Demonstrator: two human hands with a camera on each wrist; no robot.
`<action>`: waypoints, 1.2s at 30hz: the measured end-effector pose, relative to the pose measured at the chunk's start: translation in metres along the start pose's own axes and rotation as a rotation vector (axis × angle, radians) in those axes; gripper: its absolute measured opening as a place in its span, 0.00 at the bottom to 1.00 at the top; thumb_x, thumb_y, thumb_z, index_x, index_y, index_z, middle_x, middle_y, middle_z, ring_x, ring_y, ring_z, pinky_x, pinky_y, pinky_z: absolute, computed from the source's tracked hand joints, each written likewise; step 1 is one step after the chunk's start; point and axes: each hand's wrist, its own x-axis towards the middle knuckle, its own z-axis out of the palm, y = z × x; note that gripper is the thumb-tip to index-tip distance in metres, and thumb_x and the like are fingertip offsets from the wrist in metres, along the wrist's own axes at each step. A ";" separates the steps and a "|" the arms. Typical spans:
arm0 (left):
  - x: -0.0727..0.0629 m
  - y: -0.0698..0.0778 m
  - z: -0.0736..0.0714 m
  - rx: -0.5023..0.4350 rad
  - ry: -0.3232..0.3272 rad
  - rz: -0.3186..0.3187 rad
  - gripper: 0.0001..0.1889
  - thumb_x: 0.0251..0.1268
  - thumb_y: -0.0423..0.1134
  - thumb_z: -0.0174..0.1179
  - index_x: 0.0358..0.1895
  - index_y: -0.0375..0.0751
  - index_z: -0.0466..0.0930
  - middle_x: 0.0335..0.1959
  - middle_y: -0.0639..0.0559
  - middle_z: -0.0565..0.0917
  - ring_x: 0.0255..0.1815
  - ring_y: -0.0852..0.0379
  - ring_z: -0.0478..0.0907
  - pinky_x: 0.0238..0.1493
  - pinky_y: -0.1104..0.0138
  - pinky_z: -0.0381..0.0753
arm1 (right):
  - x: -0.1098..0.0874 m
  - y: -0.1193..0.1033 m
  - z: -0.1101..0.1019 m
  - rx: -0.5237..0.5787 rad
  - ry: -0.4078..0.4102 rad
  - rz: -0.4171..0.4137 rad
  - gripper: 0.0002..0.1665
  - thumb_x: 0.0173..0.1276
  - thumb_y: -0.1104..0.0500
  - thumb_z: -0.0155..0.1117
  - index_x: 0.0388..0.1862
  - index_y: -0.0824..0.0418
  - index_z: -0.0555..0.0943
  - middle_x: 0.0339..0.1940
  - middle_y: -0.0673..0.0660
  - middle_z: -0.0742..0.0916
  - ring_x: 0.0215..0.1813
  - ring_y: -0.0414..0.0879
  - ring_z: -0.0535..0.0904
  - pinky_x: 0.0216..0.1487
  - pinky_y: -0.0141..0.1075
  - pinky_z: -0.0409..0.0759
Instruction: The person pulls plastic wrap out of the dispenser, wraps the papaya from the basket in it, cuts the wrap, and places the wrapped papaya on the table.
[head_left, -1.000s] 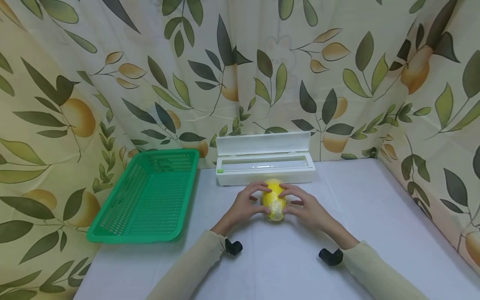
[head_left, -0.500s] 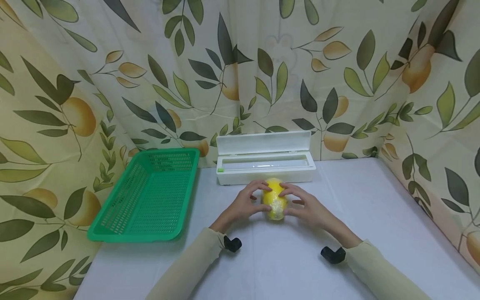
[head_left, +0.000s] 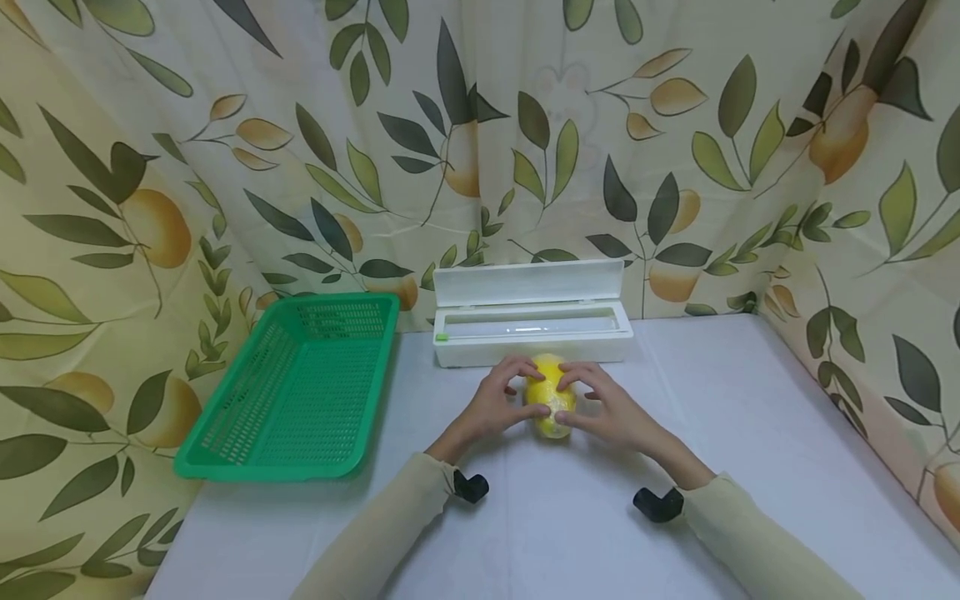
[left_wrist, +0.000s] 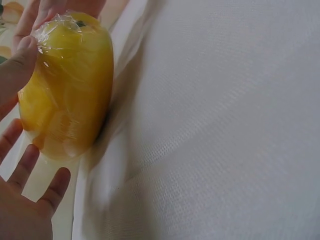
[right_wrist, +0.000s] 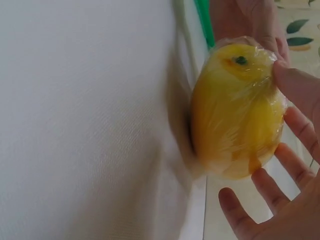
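A yellow oval fruit [head_left: 552,390] wrapped in clear cling film lies on the white tablecloth, between both hands. Its small dark green stem spot shows through the film in the right wrist view, where the fruit [right_wrist: 235,115] has wrinkled film at the stem end. My left hand [head_left: 491,404] holds it from the left, thumb on the near end and fingertips on the upper side. From the right, my right hand [head_left: 613,410] holds it the same way, its thumb close to the left thumb. Some lower fingers spread apart beside the fruit in the wrist views.
Just behind the hands stands a white cling film dispenser [head_left: 532,352], lid raised, with a green tab at its left. A green plastic basket [head_left: 367,400] sits on the left. Leaf-patterned curtains [head_left: 480,167] enclose the table at the back and sides.
Both thumbs have moved inward over the near end of the fruit and are now closer together. The fruit stays in nearly the same place, and the view has shifted slightly.
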 end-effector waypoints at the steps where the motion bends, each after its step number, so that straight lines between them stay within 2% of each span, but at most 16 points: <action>1: 0.000 0.000 0.000 0.002 0.003 0.005 0.24 0.57 0.42 0.78 0.56 0.47 0.80 0.66 0.53 0.74 0.66 0.54 0.71 0.55 0.53 0.82 | 0.000 0.000 0.000 0.004 -0.008 0.002 0.22 0.64 0.50 0.78 0.51 0.51 0.77 0.72 0.62 0.73 0.73 0.64 0.67 0.61 0.63 0.77; 5: 0.000 0.001 0.002 0.000 0.007 0.018 0.24 0.57 0.42 0.78 0.56 0.46 0.80 0.66 0.52 0.74 0.66 0.54 0.71 0.55 0.52 0.81 | -0.001 -0.001 -0.001 0.012 -0.017 0.015 0.21 0.66 0.50 0.76 0.52 0.51 0.77 0.73 0.62 0.72 0.74 0.65 0.66 0.62 0.66 0.74; 13: -0.001 -0.002 0.009 0.001 0.000 0.007 0.24 0.57 0.43 0.78 0.56 0.49 0.80 0.65 0.55 0.74 0.66 0.56 0.69 0.56 0.52 0.80 | 0.000 0.000 0.003 0.035 0.040 0.024 0.16 0.65 0.55 0.77 0.48 0.52 0.80 0.65 0.61 0.75 0.70 0.63 0.70 0.60 0.67 0.74; 20: -0.002 -0.001 0.006 -0.001 0.028 0.005 0.24 0.57 0.44 0.78 0.55 0.50 0.81 0.66 0.55 0.74 0.67 0.55 0.69 0.56 0.53 0.80 | 0.004 -0.003 0.001 0.015 0.033 0.010 0.15 0.66 0.55 0.76 0.48 0.51 0.81 0.62 0.59 0.76 0.69 0.62 0.70 0.61 0.67 0.73; 24: -0.001 -0.002 0.006 -0.002 0.020 0.010 0.24 0.58 0.44 0.77 0.57 0.50 0.80 0.67 0.54 0.73 0.69 0.55 0.68 0.57 0.53 0.79 | 0.005 -0.003 0.000 0.030 0.041 0.009 0.12 0.68 0.56 0.74 0.47 0.51 0.82 0.62 0.59 0.76 0.68 0.62 0.71 0.60 0.68 0.72; 36: -0.001 -0.004 0.007 0.009 0.015 -0.019 0.27 0.54 0.46 0.80 0.54 0.49 0.77 0.68 0.56 0.71 0.70 0.56 0.66 0.60 0.52 0.78 | 0.011 -0.006 0.003 0.055 0.065 0.024 0.08 0.69 0.58 0.73 0.44 0.50 0.84 0.55 0.56 0.77 0.63 0.56 0.71 0.59 0.64 0.72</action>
